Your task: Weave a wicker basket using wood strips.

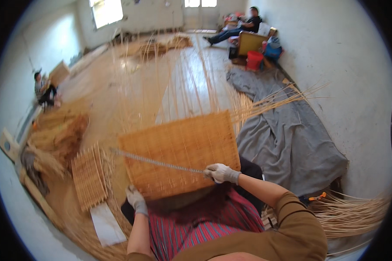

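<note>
A woven wicker panel (183, 143) rests tilted across my lap, with long loose stakes standing out beyond its far edge. My left hand (136, 200), in a whitish glove, grips the panel's near left corner; some of its fingers are hidden. In its glove, my right hand (222, 173) is closed round the end of a long, thin grey metal strip (161, 163) with fine notches or marks along it. The strip slants over the panel from the right hand to the far left. Whether it touches the weave I cannot tell. A striped red apron (174, 232) covers my lap.
Smaller woven panels (89, 176) lie at the left beside a white sheet (107, 224). At the right are a grey cloth (287, 143), an orange-handled tool (318, 196) and a cane bundle (353, 215). Two people (250, 21) sit farther off, near opposite walls.
</note>
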Demonstrator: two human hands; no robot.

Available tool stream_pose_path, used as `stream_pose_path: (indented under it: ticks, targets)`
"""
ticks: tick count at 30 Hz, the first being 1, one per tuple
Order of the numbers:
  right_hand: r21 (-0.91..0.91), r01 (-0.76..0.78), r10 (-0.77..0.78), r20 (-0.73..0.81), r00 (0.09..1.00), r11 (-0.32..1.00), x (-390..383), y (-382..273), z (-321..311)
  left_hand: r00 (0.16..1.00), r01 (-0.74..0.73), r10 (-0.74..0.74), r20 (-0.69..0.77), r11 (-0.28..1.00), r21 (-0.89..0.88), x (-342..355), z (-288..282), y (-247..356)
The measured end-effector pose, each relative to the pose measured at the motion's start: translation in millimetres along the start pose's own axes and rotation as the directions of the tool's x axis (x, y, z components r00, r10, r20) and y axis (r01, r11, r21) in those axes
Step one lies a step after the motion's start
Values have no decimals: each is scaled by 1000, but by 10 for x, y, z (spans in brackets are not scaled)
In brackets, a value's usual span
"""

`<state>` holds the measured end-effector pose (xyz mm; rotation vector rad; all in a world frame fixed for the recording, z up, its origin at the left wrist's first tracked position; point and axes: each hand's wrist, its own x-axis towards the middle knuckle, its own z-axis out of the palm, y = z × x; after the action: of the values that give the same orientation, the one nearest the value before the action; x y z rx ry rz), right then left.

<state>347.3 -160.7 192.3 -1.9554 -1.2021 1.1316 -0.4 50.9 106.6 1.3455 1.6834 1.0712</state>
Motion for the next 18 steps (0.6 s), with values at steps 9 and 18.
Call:
stream_pose_path:
  ticks: [9, 18]
  targets:
    - [439, -158, 48, 250, 967, 885, 145, -610, 1445, 728, 421, 82, 681, 730, -538, -1174, 230, 409]
    - [167, 133, -154, 117, 981, 977, 1271, -1428, 510, 661, 566, -66, 747, 697, -440, -929, 187, 117]
